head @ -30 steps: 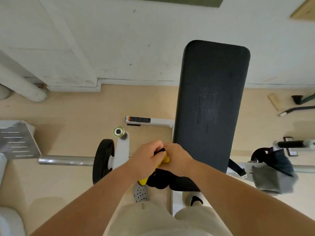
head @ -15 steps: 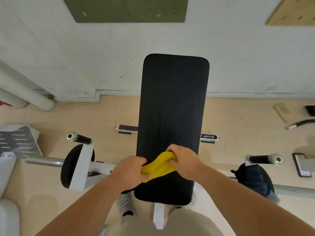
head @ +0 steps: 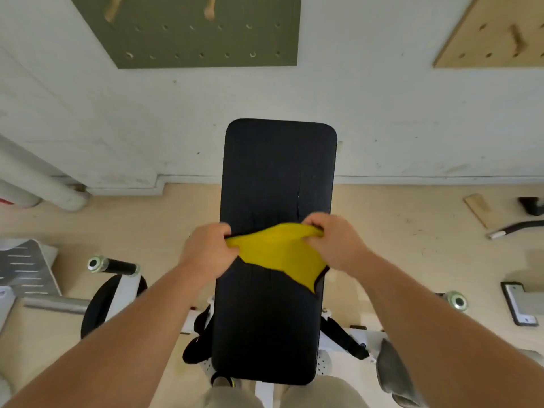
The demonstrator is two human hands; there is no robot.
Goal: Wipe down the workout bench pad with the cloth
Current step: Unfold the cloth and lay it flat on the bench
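A long black bench pad (head: 276, 172) runs away from me toward the white wall. A yellow cloth with a dark edge (head: 279, 251) is stretched out above its middle. My left hand (head: 207, 253) grips the cloth's left end and my right hand (head: 335, 238) grips its right end, the two hands apart. A lower corner of the cloth hangs toward the pad's right edge. Whether the cloth touches the pad is unclear.
A barbell with a black weight plate (head: 98, 304) lies at the left, beside a grey metal step (head: 23, 269). A black-gripped handle (head: 113, 265) sticks out at left. Grey fabric (head: 394, 372) hangs at the lower right. Small items (head: 518, 303) lie on the wooden floor at right.
My hands have pulled apart and unfolded the bunched yellow cloth, spreading it across the pad. The view has shifted so the pad now sits centred in front of me.
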